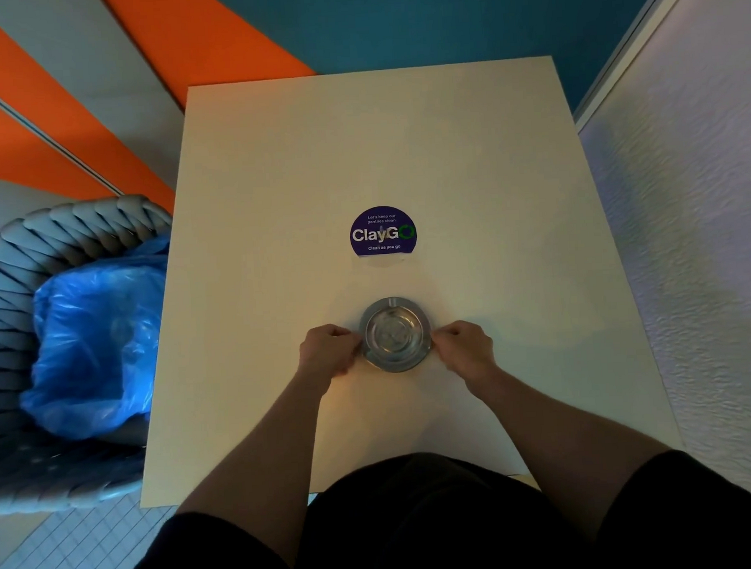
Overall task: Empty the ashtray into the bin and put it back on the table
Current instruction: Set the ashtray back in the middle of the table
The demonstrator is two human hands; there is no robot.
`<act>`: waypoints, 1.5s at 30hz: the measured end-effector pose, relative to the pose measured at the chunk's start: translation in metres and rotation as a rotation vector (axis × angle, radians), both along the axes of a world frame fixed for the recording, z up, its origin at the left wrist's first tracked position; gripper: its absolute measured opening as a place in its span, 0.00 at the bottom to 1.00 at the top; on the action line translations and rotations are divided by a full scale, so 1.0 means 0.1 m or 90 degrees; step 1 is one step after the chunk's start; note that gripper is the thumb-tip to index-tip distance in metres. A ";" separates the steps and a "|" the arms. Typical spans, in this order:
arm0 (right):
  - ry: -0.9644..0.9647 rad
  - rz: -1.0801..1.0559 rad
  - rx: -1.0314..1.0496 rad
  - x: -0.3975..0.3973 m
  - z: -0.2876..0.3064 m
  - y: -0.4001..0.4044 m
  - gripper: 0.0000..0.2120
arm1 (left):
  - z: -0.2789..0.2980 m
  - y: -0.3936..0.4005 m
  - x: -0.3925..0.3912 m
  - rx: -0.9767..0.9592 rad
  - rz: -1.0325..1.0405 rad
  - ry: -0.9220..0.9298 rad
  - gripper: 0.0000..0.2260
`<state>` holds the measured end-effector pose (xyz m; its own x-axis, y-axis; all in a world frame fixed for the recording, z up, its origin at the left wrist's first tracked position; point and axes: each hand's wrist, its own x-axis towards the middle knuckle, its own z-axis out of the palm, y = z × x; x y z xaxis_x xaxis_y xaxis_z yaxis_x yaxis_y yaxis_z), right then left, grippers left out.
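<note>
A round metal ashtray (394,333) rests on the cream square table (468,183), just below a purple round sticker. My left hand (328,350) pinches its left rim and my right hand (463,347) pinches its right rim, fingers curled. The bowl looks shiny; I cannot tell whether anything lies in it. The bin (20,268), a grey woven basket lined with a blue plastic bag (93,334), stands on the floor at the table's left edge.
The purple "ClayGo" sticker (383,231) is stuck at the table's middle. A textured white wall (702,245) runs close along the table's right side. Orange, grey and teal floor lies beyond the table's far edge.
</note>
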<state>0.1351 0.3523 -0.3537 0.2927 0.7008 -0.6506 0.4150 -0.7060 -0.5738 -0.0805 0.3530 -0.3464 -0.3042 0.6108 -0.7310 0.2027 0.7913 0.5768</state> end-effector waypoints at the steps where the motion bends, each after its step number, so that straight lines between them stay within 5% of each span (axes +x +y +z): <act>1: 0.003 0.000 0.001 0.00 0.00 0.00 0.10 | -0.01 -0.03 0.00 -0.007 -0.005 -0.008 0.05; 45: -0.007 0.028 0.019 -0.26 -0.02 1.49 0.06 | 0.03 1.39 0.06 0.065 0.085 0.063 0.10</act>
<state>0.1091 0.5016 -0.3554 0.2688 0.7323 -0.6257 0.4518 -0.6696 -0.5895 -0.0747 0.4919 -0.3433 -0.4550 0.6301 -0.6293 0.1596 0.7529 0.6384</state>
